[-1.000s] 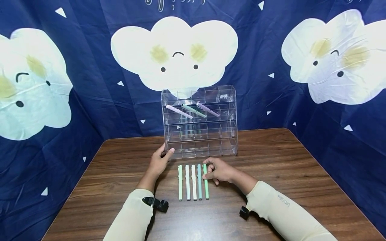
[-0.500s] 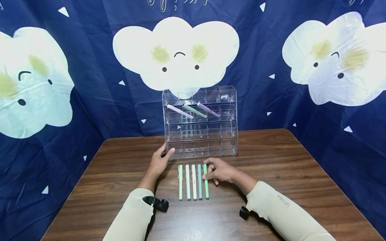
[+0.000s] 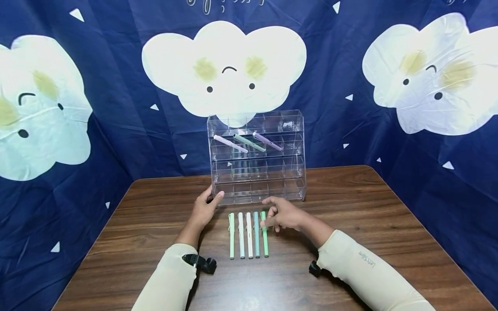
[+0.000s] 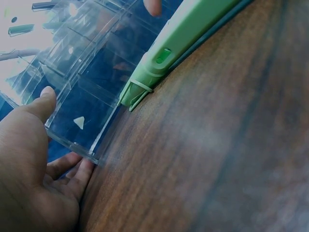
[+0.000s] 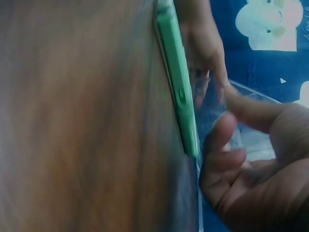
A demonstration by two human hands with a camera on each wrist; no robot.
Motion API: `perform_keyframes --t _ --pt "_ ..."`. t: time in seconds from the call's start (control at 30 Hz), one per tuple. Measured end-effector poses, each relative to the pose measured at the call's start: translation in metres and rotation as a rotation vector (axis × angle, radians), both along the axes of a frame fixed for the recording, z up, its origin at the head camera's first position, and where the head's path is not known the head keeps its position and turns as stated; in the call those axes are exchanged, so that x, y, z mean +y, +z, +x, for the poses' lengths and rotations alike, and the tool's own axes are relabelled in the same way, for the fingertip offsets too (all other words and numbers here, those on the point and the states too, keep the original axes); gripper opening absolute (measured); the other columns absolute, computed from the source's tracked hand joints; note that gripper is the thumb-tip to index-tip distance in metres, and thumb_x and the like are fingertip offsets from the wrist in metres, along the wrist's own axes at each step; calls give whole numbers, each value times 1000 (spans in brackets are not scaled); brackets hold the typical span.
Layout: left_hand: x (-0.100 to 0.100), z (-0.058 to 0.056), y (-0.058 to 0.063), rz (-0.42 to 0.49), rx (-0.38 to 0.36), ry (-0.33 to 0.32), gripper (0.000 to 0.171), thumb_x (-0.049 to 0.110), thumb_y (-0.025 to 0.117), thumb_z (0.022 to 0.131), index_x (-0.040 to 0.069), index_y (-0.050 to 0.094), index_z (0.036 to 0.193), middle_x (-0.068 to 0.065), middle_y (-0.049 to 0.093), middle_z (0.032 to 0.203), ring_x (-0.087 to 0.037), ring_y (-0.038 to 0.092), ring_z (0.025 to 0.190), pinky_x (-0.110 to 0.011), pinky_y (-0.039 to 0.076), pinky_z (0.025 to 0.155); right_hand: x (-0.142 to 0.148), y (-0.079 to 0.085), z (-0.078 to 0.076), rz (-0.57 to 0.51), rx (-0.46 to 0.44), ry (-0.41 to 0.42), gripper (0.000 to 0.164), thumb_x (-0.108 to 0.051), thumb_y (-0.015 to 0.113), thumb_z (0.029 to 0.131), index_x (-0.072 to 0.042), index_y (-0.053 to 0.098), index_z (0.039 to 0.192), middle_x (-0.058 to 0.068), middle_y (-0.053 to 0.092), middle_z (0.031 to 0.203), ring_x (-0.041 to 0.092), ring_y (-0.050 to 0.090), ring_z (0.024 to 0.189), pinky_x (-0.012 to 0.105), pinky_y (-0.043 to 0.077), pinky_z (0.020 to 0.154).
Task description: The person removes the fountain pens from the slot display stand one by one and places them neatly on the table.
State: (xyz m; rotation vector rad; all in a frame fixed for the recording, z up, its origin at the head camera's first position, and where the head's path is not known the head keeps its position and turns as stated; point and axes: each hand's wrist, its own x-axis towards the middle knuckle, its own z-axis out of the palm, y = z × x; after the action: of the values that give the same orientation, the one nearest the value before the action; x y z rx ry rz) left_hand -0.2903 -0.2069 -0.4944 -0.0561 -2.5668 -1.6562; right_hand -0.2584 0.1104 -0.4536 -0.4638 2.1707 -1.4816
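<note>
My left hand [image 3: 205, 207] holds the lower left corner of a clear stepped display rack [image 3: 278, 189], its thumb [image 4: 46, 104] in front and its other fingers around the side. Several capped pens lie side by side on the table before the rack. From the left come a light green pen [image 3: 231, 237], two whitish pens [image 3: 249, 237], a teal pen [image 3: 256, 237] and a bright green pen [image 3: 265, 242]. Over the top of the bright green pen hovers my right hand [image 3: 285, 215], index finger stretched toward the rack, other fingers loosely bent. It grips nothing.
A lilac pen [image 3: 230, 144], a dark green pen [image 3: 249, 142] and a purple pen [image 3: 267, 141] lie slanted across the rack's second tier from the top. Behind the wooden table [image 3: 350, 203] hangs a blue curtain [image 3: 330, 129] with white clouds.
My right index finger has lifted away from the top of the bright green pen toward the rack, and the hand has shifted slightly back. The left hand and pens stay put.
</note>
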Motion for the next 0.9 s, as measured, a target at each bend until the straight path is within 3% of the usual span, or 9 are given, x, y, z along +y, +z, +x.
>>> perform_keyframes --t 0.2,0.5,0.9 --pt "1 -1 0 -4 4 1 75 50 65 109 26 34 173 -26 52 165 -44 57 148 -58 54 116 5 16 -6 -15 63 -9 78 -5 82 95 7 40 160 1 66 80 14 58 55 23 41 50" --pt "2 0 -2 -13 34 13 72 45 66 110 21 37 172 -29 61 155 -40 71 128 -41 63 96 19 51 -18 2 147 -55 70 -10 82 96 7 48 155 2 68 81 14 60 56 23 44 50" --pt "1 2 0 5 -3 7 74 50 65 110 27 36 173 -26 61 156 -42 68 134 -52 59 106 35 97 -49 -49 295 -193 53 -9 79 100 2 58 148 10 72 91 17 61 58 30 53 55"
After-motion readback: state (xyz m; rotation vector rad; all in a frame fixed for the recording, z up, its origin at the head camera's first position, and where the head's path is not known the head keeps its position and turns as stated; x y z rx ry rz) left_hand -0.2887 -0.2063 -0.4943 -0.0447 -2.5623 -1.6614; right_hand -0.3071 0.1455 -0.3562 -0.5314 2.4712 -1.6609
